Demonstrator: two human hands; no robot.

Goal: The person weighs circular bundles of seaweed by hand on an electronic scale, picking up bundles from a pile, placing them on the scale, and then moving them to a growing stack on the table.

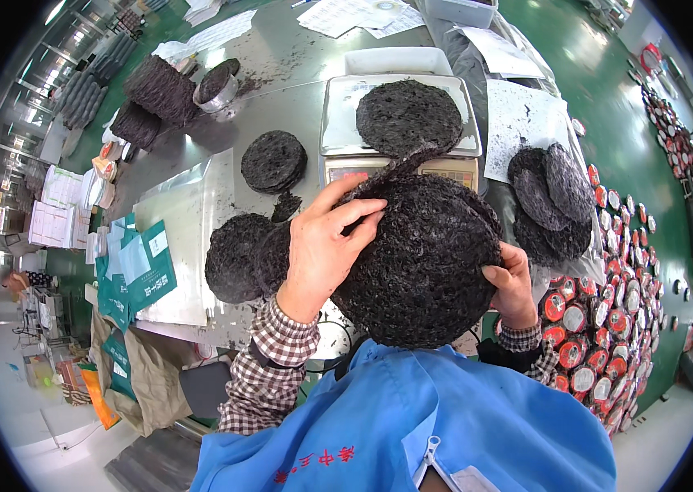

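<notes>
Both my hands hold up a large, round black cake of what looks like dried seaweed [420,262], close to my chest. My left hand [318,250] pinches its upper left edge, fingers partly bent. On the right rim my right hand [513,287] grips with thumb and fingers. A thin dark layer [399,168] slants out behind the cake, near my left fingertips; whether it is a separate sheet I cannot tell. Beyond it, another round cake [408,117] lies on the white pan of a scale [338,123], whose front panel is partly hidden.
Left of my hands lie a small stack of cakes [273,161] and looser ones [236,258]. Tall stacks [159,88] and a metal ring [218,90] stand farther back. More cakes [555,197] lie right. Green bags [137,266] hang at the left edge; red-and-white round packages [588,353] cover the floor right.
</notes>
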